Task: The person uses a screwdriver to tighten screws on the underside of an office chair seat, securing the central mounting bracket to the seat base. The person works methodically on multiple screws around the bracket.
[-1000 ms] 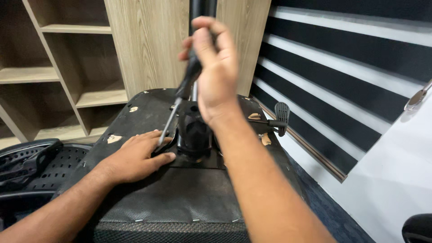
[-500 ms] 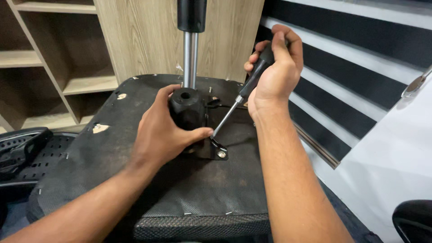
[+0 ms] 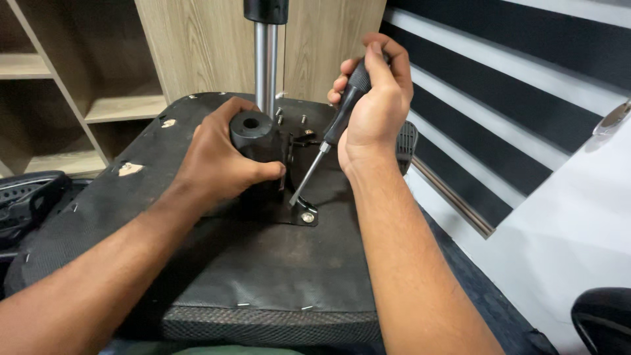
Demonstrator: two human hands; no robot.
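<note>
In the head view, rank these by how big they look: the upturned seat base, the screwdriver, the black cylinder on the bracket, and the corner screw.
1. Upturned seat base, by far.
2. Screwdriver in the right hand and black cylinder gripped by the left hand: look alike, and both are partly covered.
3. Corner screw, smallest.

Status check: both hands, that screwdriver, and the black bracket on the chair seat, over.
Left hand shut on black bracket. Right hand shut on screwdriver, tip angled down near corner screw. Nothing blocking.
</note>
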